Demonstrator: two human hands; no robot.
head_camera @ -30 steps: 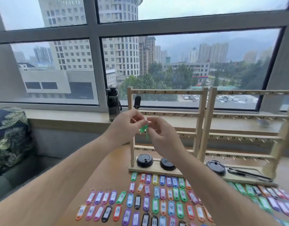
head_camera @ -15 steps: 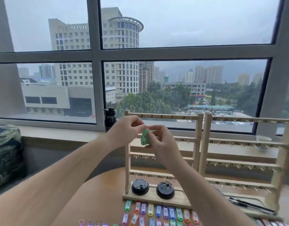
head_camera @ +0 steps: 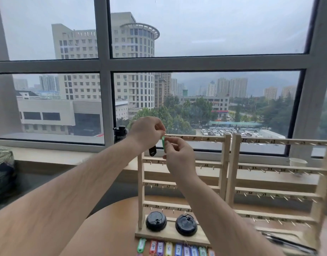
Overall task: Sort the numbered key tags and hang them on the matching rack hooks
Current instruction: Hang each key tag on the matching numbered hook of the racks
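A green key tag is held up at the left end of the top rail of the left wooden rack. My left hand pinches its top by the ring, and my right hand pinches its body from below. A black tag hangs on the first hook just left of them, partly hidden by my left wrist. A row of coloured numbered tags lies on the table in front of the rack base.
A second wooden rack stands to the right, its hooks bare. Two black round lids sit on the left rack's base. A white cup and a black bottle stand on the windowsill. A pen lies at right.
Both hands have lifted the green tag from mid-rack height up to the top rail. The camera tilted upward, so most tags on the table dropped out of view.
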